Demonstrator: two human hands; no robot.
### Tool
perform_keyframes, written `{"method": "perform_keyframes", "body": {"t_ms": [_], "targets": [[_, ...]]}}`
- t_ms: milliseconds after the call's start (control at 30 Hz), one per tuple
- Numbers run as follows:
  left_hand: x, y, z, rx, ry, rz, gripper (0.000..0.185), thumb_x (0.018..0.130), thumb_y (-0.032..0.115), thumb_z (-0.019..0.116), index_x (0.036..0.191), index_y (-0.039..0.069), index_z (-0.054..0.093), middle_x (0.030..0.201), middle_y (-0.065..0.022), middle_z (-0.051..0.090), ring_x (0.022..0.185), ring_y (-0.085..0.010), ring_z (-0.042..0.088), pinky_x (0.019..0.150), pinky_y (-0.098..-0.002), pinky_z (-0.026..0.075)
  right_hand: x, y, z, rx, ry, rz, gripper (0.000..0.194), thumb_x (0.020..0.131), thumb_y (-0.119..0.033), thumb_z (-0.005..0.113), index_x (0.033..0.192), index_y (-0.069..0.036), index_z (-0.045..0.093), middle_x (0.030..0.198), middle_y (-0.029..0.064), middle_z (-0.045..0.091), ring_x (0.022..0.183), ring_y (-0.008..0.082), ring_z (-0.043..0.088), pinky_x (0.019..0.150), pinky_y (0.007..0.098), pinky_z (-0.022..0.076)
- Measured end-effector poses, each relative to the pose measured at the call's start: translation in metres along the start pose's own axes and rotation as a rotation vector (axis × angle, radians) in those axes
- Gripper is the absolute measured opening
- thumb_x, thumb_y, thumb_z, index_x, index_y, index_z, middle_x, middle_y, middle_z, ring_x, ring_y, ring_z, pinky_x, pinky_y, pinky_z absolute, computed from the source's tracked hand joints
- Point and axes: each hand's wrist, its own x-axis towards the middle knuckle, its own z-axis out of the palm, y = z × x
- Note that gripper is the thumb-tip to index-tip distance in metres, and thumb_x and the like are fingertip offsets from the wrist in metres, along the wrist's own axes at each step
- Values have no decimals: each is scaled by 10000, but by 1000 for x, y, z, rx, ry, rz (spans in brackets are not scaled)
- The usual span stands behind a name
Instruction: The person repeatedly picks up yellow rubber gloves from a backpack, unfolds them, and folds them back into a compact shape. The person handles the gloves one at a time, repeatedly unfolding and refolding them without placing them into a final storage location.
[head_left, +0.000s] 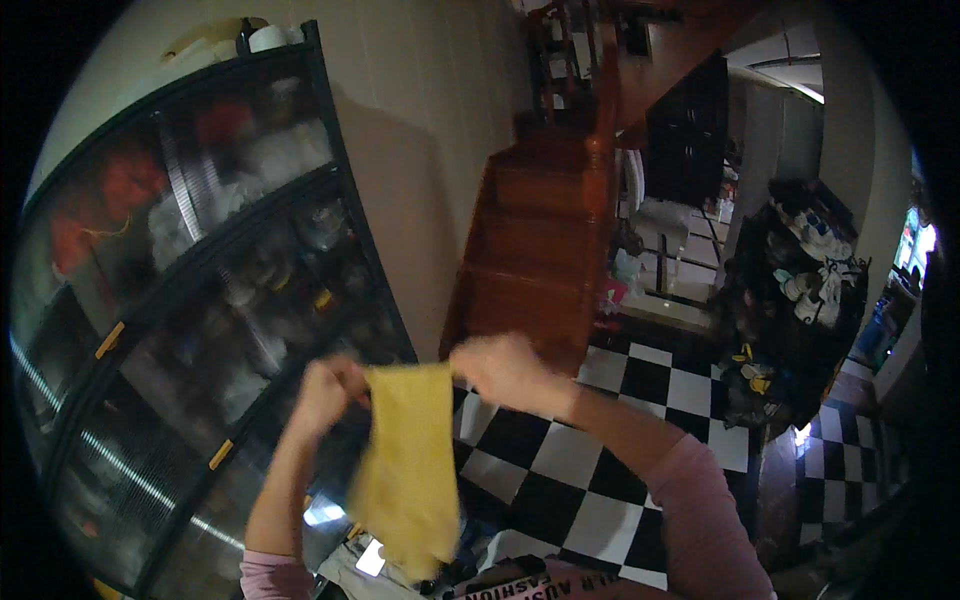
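A yellow cloth (414, 457) hangs stretched between my two hands, its lower part blurred. My left hand (332, 391) grips its upper left corner, and my right hand (504, 373) pinches the upper right corner. Both forearms reach forward in pink sleeves. Below the cloth, grey fabric (341, 564) and a small bright white rectangle (370, 557) show near my body. What the rectangle is I cannot tell.
A dark-framed cabinet (330, 176) with clear doors and packed shelves stands on the left. Wooden stairs (525, 244) rise ahead. At the right, a dark rack (795, 300) carries shoes and other items. Black and white tiles (566, 450) cover the floor.
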Motion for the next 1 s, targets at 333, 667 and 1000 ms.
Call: {"method": "perform_keyframes", "body": {"t_ms": [333,667,1000], "targets": [[7,-9,27,275,129,67,101,736,47,604,763,-1,689,743,-134,662,674,-213,652,610,-349,503,-27,2,25,-244,-7,79,122,753,-100,568,851,-89,640,790,120,629,675,320,643,557,435,519],[-57,-56,136,911,-347,140,159,651,203,665,723,63,694,835,-135,665,784,-308,654,799,-434,503,-99,-92,94,-95,-644,-477,104,702,-141,612,714,-44,647,688,139,635,651,291,657,575,406,509],[-75,-45,135,191,44,262,117,796,48,622,903,27,665,966,-126,676,817,-252,664,785,-331,503,-66,-50,86,838,-269,296,92,842,-120,590,850,-36,625,719,134,645,658,231,656,608,335,496]]}}
